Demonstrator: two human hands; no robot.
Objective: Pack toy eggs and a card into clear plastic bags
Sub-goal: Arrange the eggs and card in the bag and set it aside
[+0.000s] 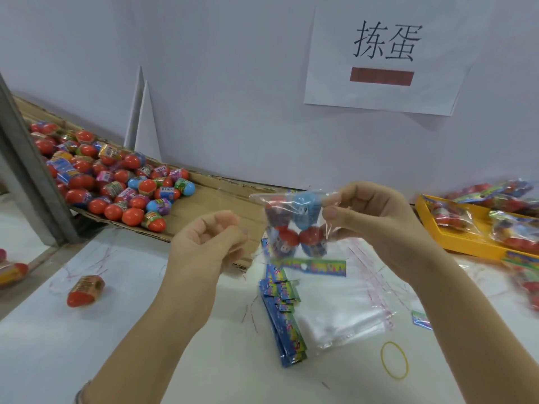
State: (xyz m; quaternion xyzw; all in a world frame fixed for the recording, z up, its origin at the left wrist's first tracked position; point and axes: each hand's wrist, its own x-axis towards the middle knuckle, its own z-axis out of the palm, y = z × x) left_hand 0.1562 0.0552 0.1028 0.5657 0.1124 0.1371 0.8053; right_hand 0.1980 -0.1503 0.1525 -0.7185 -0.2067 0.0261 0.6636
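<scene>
A clear plastic bag (pixel 291 225) hangs in the air at the centre, holding several toy eggs, red and blue, with a colourful card (pixel 315 266) at its bottom. My right hand (pixel 370 217) pinches the bag's upper right edge between thumb and fingers. My left hand (pixel 210 240) hovers just left of the bag with fingers curled; I cannot tell whether it holds a thin peeled strip. A heap of loose toy eggs (pixel 116 182) lies on flattened cardboard (pixel 210 196) at the left. A stack of cards (pixel 283 313) and a pile of empty bags (pixel 344 304) lie on the white table below.
A yellow tray (pixel 455 243) with packed bags stands at the right. One single egg (pixel 86 290) lies on the table at the left. A yellow rubber band (pixel 394 360) lies near the front. A paper sign (pixel 385 53) hangs on the wall behind.
</scene>
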